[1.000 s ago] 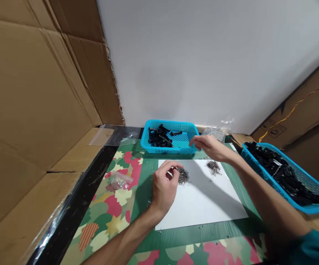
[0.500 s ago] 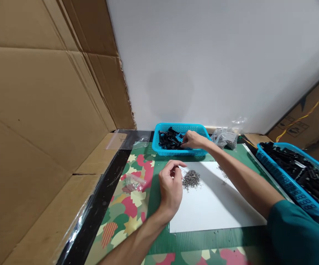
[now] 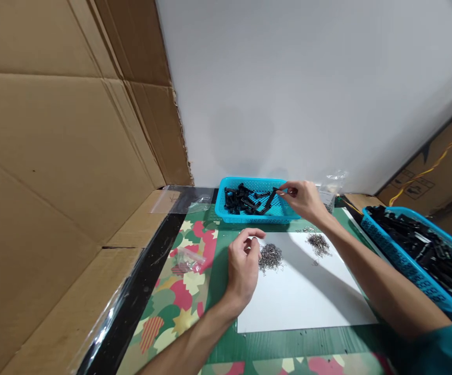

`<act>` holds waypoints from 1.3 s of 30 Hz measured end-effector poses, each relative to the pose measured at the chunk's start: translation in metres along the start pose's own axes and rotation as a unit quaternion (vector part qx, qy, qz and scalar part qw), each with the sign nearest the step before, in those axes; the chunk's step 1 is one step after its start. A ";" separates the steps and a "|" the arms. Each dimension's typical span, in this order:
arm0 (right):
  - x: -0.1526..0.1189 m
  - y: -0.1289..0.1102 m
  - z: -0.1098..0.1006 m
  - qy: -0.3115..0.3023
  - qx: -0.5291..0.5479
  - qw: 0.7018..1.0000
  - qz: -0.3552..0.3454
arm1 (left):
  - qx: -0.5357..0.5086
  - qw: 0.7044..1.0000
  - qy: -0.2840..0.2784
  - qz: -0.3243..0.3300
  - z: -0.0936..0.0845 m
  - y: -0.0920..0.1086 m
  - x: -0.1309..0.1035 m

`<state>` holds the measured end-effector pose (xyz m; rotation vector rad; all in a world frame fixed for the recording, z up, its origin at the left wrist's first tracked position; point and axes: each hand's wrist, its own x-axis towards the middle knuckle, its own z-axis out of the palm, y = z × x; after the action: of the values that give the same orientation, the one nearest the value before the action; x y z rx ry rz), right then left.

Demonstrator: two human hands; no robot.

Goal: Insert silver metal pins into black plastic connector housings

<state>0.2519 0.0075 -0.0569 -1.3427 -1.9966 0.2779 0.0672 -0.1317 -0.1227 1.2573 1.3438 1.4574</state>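
Observation:
My right hand point(image 3: 302, 199) is over the right end of a blue basket point(image 3: 255, 220), pinching the end of a black plastic part point(image 3: 269, 201) that slants down into it. Other black parts point(image 3: 239, 199) lie in the left half of this basket. My left hand point(image 3: 244, 263) hovers at the left edge of a white sheet point(image 3: 296, 302), its fingers curled, thumb near the index finger; whether it holds anything small is hidden. Right beside it is a pile of small metal pieces point(image 3: 271, 257). A second metal pile point(image 3: 318, 244) lies on the sheet further right.
A larger blue basket point(image 3: 401, 262) full of black parts stands at the right. Clear plastic bags lie behind my right hand and on the patterned covering point(image 3: 186, 291) at the left. Cardboard point(image 3: 61, 156) walls the left side.
My right hand has moved right and slightly up from inside the basket, drawing a black part with it. The right metal pile is now uncovered. My left hand has barely moved.

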 end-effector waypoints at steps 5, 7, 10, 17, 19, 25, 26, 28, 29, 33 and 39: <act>-0.045 -0.001 -0.018 0.007 0.170 0.985 -0.020 | -0.095 0.992 -0.079 -0.038 0.005 0.003 -0.002; -0.063 0.003 -0.021 -0.057 0.267 0.962 0.001 | -0.109 0.987 -0.112 -0.040 0.007 0.005 -0.005; -0.086 0.009 -0.021 -0.151 0.386 0.910 0.025 | -0.100 0.978 -0.183 -0.017 0.007 0.010 -0.009; -0.122 0.016 -0.012 -0.203 0.425 0.882 0.010 | -0.098 0.941 -0.315 -0.072 0.013 0.012 -0.017; -0.123 0.019 -0.014 -0.200 0.401 0.894 0.015 | -0.103 0.941 -0.309 -0.088 0.015 0.011 -0.018; -0.110 0.054 -0.050 -0.224 0.278 0.930 0.082 | -0.100 0.956 -0.258 -0.099 0.017 0.012 -0.013; -0.108 0.061 -0.056 -0.264 0.239 0.931 0.074 | -0.105 0.956 -0.253 -0.105 0.018 0.013 -0.012; -0.105 0.072 -0.065 -0.322 0.169 0.930 0.047 | -0.120 0.955 -0.245 -0.118 0.018 0.014 -0.010; -0.105 0.075 -0.067 -0.336 0.141 0.931 0.034 | -0.125 0.954 -0.244 -0.124 0.018 0.014 -0.010; -0.106 0.074 -0.066 -0.356 0.105 0.929 0.011 | -0.104 0.948 -0.265 -0.143 0.015 0.011 -0.010; -0.107 0.069 -0.058 -0.363 0.121 0.923 -0.032 | -0.092 0.947 -0.265 -0.158 0.016 0.009 -0.013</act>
<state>0.3627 -0.0671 -0.0977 -1.0946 -2.4777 1.0848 0.0863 -0.1424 -0.1168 1.1398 0.9624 0.9082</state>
